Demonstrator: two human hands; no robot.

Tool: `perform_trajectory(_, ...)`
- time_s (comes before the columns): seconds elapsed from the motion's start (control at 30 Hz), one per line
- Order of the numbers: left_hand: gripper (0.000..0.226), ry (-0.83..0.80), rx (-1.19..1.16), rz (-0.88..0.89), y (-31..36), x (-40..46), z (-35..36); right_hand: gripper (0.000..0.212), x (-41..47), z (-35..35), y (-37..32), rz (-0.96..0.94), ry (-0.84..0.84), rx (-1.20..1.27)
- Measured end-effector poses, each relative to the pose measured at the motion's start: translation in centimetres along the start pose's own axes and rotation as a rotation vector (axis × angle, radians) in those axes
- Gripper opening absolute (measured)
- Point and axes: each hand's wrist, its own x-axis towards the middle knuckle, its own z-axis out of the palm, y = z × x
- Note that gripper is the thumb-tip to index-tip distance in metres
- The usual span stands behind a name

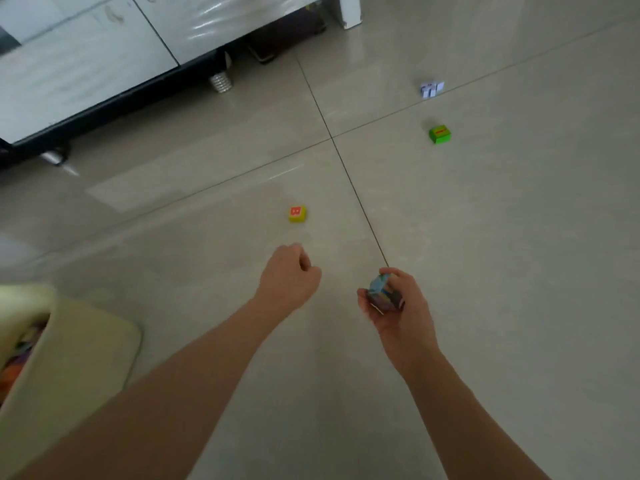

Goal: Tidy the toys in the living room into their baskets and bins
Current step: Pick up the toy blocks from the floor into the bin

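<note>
Left hand [289, 275] loosely curled, holding nothing, just short of yellow cube [297, 214] on floor [519, 271]; right hand [398, 299] gripping patterned cube [382, 292]. Cream basket [69, 358] at far left, toys inside. Green cube [440, 134] and white cube [431, 89] well apart, farther right. Probably light, stiff, smooth-faced blocks; best pinched across opposite flat sides.
</note>
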Motion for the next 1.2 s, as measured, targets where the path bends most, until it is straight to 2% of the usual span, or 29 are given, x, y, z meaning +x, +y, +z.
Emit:
perform_trajectory(0.07,0.027,0.036,0.02,-0.027,0.2,1.9,-2.1,0.022,-0.1,0.7,1.1,0.059,-0.009,0.019)
perform_trajectory(0.17,0.01,0.041,0.022,-0.062,-0.4,4.9,-4.1,0.029,0.3,1.4,0.5,0.095,-0.033,-0.13)
perform_trajectory(0.33,0.021,0.035,0.067,-0.016,-0.3,9.5,-3.5,0.026,0.8,0.7,-4.6,-0.061,0.02,-0.205)
perform_trajectory(0.47,0.043,-0.113,0.172,-0.01,-0.7,12.0,-1.2,0.023,-0.3,-0.9,-7.5,-0.157,0.052,-0.337)
perform_trajectory(0.6,0.059,-0.168,0.327,-0.006,-1.6,14.8,1.4,0.021,-1.7,-2.3,-9.8,-0.245,0.183,-0.439)
perform_trajectory(0.63,0.059,-0.205,0.315,0.011,-1.2,15.2,1.7,0.021,-2.1,-2.6,-10.4,-0.263,0.219,-0.464)
perform_trajectory(0.7,0.045,-0.327,0.323,0.094,-0.3,15.9,0.8,0.021,-2.8,-2.4,-11.0,-0.282,0.271,-0.506)
perform_trajectory(0.8,0.033,-0.491,0.319,0.219,1.4,16.1,-1.8,0.023,-3.3,-0.8,-11.0,-0.272,0.273,-0.555)
perform_trajectory(0.9,0.029,-0.558,0.07,0.286,3.5,14.9,-4.0,0.022,-3.0,1.5,-10.5,-0.204,0.254,-0.62)
perform_trajectory(0.97,0.026,-0.565,-0.358,0.229,4.7,13.8,-4.7,0.02,-2.7,3.2,-10.2,-0.14,0.256,-0.674)
perform_trajectory(1.03,0.029,-0.53,-0.809,0.095,6.3,13.0,-4.2,0.019,-2.7,5.0,-10.5,-0.092,0.266,-0.73)
perform_trajectory(1.1,0.032,-0.496,-1.181,-0.099,7.2,12.5,-3.2,0.02,-2.6,7.1,-11.0,-0.13,0.302,-0.732)
perform_trajectory(1.2,0.035,-0.544,-1.396,-0.33,7.7,11.2,-1.8,0.022,-2.7,9.5,-11.2,-0.192,0.387,-0.635)
